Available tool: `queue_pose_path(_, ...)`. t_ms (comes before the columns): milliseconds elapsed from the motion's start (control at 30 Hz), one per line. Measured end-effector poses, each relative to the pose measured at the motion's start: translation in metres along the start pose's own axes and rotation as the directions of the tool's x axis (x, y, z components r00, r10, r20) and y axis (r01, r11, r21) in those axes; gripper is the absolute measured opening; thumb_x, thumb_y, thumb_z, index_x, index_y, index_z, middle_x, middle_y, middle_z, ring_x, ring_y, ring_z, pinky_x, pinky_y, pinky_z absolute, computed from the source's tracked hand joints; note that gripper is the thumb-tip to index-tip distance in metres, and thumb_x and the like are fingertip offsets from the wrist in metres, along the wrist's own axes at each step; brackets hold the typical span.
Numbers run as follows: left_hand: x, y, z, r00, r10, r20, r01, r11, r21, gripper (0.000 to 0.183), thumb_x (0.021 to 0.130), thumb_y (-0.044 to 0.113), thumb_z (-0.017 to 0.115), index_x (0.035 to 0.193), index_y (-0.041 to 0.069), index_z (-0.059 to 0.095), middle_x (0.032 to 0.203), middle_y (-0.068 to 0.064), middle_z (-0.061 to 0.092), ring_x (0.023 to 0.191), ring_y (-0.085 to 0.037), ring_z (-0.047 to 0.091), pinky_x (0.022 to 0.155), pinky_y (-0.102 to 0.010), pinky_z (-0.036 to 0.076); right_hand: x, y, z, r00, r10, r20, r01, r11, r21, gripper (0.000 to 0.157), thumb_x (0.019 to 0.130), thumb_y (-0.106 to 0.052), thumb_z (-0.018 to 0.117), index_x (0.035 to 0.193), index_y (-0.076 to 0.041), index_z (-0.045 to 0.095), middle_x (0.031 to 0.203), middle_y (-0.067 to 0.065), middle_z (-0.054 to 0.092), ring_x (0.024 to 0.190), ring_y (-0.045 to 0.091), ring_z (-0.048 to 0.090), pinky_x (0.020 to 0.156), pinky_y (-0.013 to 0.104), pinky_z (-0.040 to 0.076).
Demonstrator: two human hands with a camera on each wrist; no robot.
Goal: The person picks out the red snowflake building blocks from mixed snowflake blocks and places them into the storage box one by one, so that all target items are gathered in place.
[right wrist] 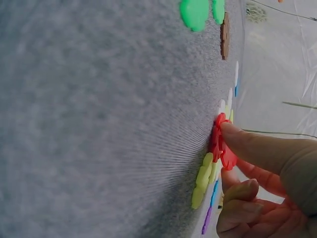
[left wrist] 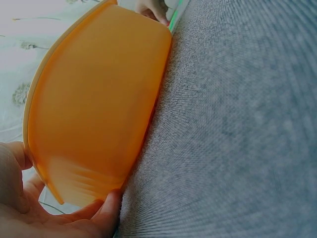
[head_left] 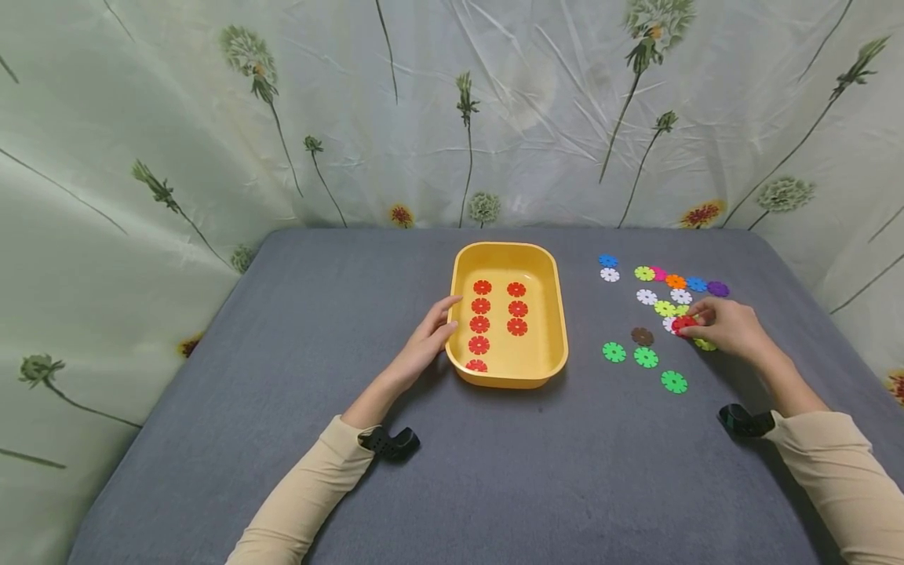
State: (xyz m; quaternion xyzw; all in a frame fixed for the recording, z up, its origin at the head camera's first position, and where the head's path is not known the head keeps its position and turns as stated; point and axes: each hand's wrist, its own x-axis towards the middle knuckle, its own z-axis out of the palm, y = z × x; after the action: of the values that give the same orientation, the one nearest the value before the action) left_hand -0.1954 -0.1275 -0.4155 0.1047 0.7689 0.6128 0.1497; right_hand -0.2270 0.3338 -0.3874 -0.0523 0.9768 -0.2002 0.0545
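Observation:
My left hand (head_left: 422, 341) holds the left side of a yellow plastic tray (head_left: 559, 314). In the left wrist view, thumb and fingers (left wrist: 106, 210) bear on the tray's rim and outer wall. Inside the tray lie red snowflake discs (head_left: 479, 324) in two columns, several on the left and three on the right. Over at the right, my right hand (head_left: 734, 329) pinches a red snowflake disc (right wrist: 229, 156) between thumb and fingers, low over a loose group of discs. A second red piece (right wrist: 216, 139) shows against it in the right wrist view; whether it is also held I cannot tell.
Around the right hand lie white, yellow-green (head_left: 665, 308), pink, orange, blue and purple (head_left: 718, 289) discs. Nearer the tray are a brown disc (head_left: 642, 337) and three green discs (head_left: 646, 357). A grey cloth (head_left: 494, 471) covers the table; a flowered curtain (head_left: 424, 118) hangs behind.

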Motion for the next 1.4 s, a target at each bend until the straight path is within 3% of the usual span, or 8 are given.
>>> queue_pose_path(133,-0.007,0.013,0.001,1.0,-0.009,0.012,0.009,1.0,0.005,0.049,0.101,0.02,0.037,0.148,0.02,0.022,0.142,-0.024,0.036,0.124,-0.035,0.046,0.104,-0.045,0.037,-0.002,0.0,0.001,1.0,-0.01,-0.015,0.011,1.0,0.012,0.037,0.078,-0.021,0.074,0.1,0.005,0.058,0.087,0.025,0.061,0.08,0.033,0.054,0.057,0.025,0.036)
queue_pose_path(267,-0.006,0.01,0.002,1.0,0.02,-0.007,-0.02,1.0,0.011,0.048,0.101,0.022,0.038,0.147,0.023,0.025,0.14,-0.021,0.039,0.122,-0.033,0.048,0.101,-0.041,0.039,-0.004,-0.001,0.002,0.999,-0.027,-0.028,0.028,0.999,0.019,0.035,0.079,-0.02,0.073,0.101,0.002,0.057,0.086,0.024,0.061,0.077,0.03,0.053,0.056,0.026,0.037)
queue_pose_path(367,-0.001,-0.003,0.001,0.999,0.031,-0.022,-0.031,0.999,0.016,0.047,0.101,0.028,0.039,0.145,0.027,0.026,0.138,-0.018,0.041,0.12,-0.031,0.049,0.098,-0.037,0.04,-0.005,0.0,0.004,0.998,-0.044,-0.042,0.044,0.999,0.017,0.034,0.079,-0.018,0.073,0.102,0.001,0.057,0.084,0.022,0.062,0.074,0.027,0.053,0.056,0.027,0.038)
queue_pose_path(567,-0.001,-0.004,0.001,0.999,0.023,-0.029,-0.023,0.999,0.023,0.046,0.1,0.028,0.039,0.145,0.028,0.027,0.135,-0.017,0.043,0.116,-0.029,0.051,0.095,-0.032,0.04,-0.006,-0.002,0.004,0.996,-0.057,-0.064,0.058,0.998,0.007,0.033,0.079,-0.018,0.073,0.102,0.0,0.058,0.08,0.019,0.064,0.07,0.023,0.052,0.055,0.027,0.036)
queue_pose_path(1067,-0.001,-0.003,0.002,0.999,0.024,-0.024,-0.023,1.0,0.003,0.046,0.1,0.028,0.039,0.145,0.029,0.026,0.14,-0.017,0.04,0.123,-0.029,0.048,0.102,-0.043,0.039,-0.009,-0.008,0.001,0.996,-0.042,-0.08,0.043,0.999,0.017,0.033,0.081,-0.017,0.072,0.107,0.001,0.062,0.082,0.021,0.066,0.068,0.019,0.05,0.051,0.025,0.037)
queue_pose_path(1400,0.0,0.001,-0.001,1.0,0.0,0.007,0.0,1.0,-0.004,0.049,0.101,0.025,0.037,0.148,0.024,0.022,0.143,-0.021,0.036,0.126,-0.033,0.045,0.103,-0.043,0.037,-0.01,-0.019,-0.001,0.994,-0.057,-0.093,0.059,0.998,0.018,0.029,0.081,-0.015,0.071,0.106,-0.002,0.064,0.082,0.019,0.067,0.063,0.016,0.05,0.049,0.025,0.038)
